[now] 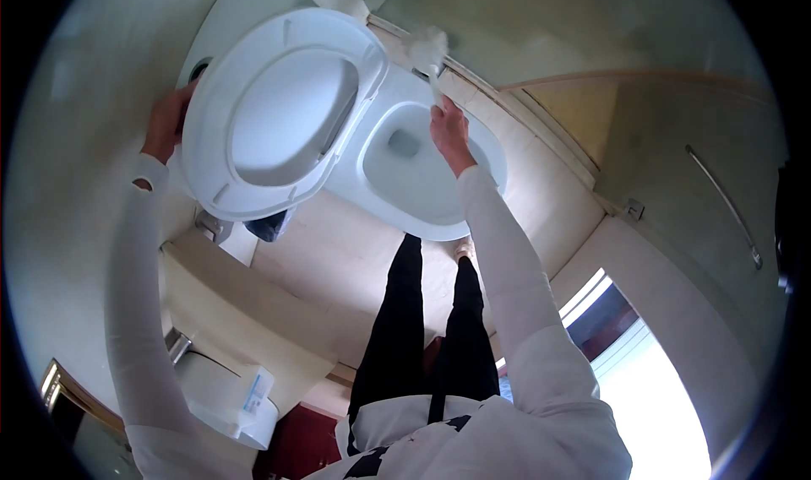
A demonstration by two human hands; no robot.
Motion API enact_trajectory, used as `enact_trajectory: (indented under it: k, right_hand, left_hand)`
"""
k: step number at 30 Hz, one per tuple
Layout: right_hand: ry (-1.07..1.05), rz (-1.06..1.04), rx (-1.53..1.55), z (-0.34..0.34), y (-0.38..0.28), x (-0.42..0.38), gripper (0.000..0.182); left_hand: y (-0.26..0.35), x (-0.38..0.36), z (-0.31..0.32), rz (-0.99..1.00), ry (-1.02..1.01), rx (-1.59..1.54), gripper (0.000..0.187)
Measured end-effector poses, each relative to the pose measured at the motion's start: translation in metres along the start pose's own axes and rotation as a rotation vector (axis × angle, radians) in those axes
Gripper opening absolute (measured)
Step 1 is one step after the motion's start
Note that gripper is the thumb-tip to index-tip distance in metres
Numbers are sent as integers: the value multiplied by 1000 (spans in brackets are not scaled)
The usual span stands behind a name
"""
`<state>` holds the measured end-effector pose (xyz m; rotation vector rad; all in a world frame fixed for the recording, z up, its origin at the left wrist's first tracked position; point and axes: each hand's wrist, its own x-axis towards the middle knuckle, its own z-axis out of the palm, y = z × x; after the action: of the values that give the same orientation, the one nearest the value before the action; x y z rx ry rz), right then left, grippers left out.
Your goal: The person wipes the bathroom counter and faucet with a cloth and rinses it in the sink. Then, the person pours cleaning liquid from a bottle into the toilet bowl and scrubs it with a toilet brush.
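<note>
My right hand (pixel 452 134) is closed around the handle of a white toilet brush (pixel 427 51). The brush head points away from me, above the far right side of the toilet bowl (pixel 405 155). The toilet seat and lid (pixel 291 113) stand raised against the cistern side. My left hand (pixel 167 124) is at the left edge of the raised lid, close to a round dark fitting (pixel 201 69). The lid's edge hides the fingers of that hand, so its grip does not show.
A dark bin-like object (pixel 270 225) sits below the lid. To the left, a washbasin (pixel 228 395) with a tap (pixel 177 345) has a labelled item on it. A curved grab rail (pixel 726 206) runs along the right wall. Bright light comes through a doorway (pixel 650 404).
</note>
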<state>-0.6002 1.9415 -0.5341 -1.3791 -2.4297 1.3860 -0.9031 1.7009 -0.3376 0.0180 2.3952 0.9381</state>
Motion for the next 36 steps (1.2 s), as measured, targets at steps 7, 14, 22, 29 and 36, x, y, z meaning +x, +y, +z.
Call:
enact_trajectory:
  k: [7,14,22,29,36]
  right_hand:
    - [382,-319,97,-6,34,-119,38]
    - [-259,318,876,24,-17,-146,38]
    - [-1,82,917,113,23,-210,36]
    - [-102,107,720,81,-5,-204,42]
    - [240,-527,-43,110,61,-135,37]
  left_hand:
    - [2,-2,-5,-6,-57,39,37]
    - [-19,20,-13,-28,-32,49,35]
    - [-14,12,-14,60,-35,257,41]
    - [-47,-140,-4,130,399,-180,41]
    - [-148,-344,45,409,-45,314,27]
